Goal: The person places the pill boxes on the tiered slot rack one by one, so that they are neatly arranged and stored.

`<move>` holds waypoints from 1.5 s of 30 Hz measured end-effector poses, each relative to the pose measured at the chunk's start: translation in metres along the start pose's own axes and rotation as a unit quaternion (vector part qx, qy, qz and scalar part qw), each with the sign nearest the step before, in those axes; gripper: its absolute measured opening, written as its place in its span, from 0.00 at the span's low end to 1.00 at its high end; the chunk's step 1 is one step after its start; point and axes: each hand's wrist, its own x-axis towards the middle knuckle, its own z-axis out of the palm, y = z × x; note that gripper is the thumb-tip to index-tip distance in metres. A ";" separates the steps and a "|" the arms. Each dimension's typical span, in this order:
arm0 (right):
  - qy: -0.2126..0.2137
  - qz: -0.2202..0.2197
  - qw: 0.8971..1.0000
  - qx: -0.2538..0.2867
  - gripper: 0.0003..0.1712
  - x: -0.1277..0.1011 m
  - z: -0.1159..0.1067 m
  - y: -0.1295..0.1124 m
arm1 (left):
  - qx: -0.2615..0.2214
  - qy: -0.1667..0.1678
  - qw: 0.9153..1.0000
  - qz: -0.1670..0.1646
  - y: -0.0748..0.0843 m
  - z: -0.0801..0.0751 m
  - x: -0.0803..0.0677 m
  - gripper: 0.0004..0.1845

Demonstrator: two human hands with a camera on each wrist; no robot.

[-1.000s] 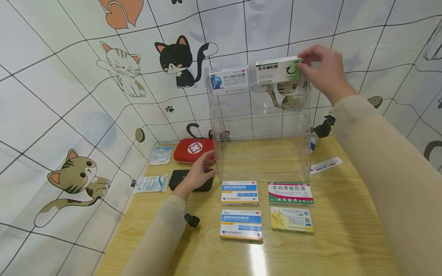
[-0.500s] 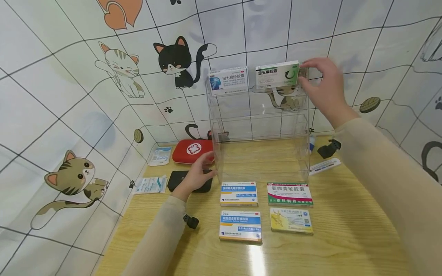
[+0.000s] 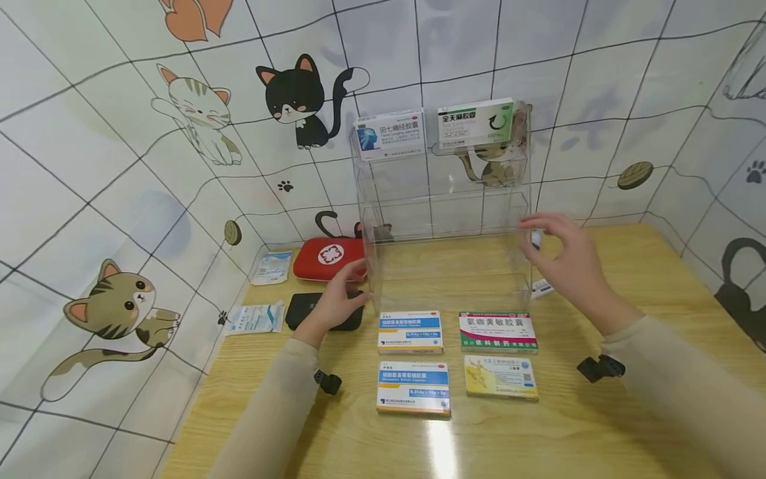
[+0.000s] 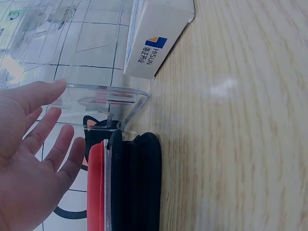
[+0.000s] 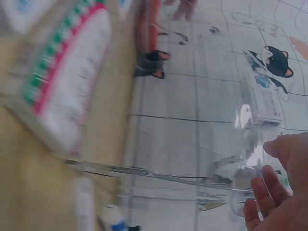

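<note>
Where the bench [image 3: 598, 432] lies nearest you, four flat medicine boxes sit in two rows: a blue-banded box [image 3: 413, 388] and a yellow box [image 3: 501, 377] in front, a second blue-banded box [image 3: 410, 332] and a green-and-red box [image 3: 498, 331] just beyond. Both your forearms, in beige sleeves, reach forward past them. Your left hand [image 3: 335, 301] rests with straight, relaxed fingers against the near left corner of the clear acrylic rack [image 3: 449, 219], its palm over a black pouch [image 3: 299, 310]; the left wrist view shows the fingers [image 4: 45, 132] spread, gripping nothing. Your right hand [image 3: 565, 263] hovers at the rack's right side, fingers loosely bent and holding nothing; whether it touches the wall, you cannot tell. The right wrist view is blurred by motion, so little there reads plainly. Behind the right hand a small white item is mostly hidden. Left of the rack lie a red first-aid case [image 3: 328, 258] and two sachets [image 3: 258, 318]. On the rack's top tier, farthest off, stand a blue-and-white box [image 3: 389, 134] and a green-and-white box [image 3: 475, 122], side by side.
</note>
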 end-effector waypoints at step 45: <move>-0.238 0.173 0.956 -0.003 0.19 -0.100 -0.010 0.042 | 0.005 0.007 1.000 -0.020 0.003 0.002 0.000 0.39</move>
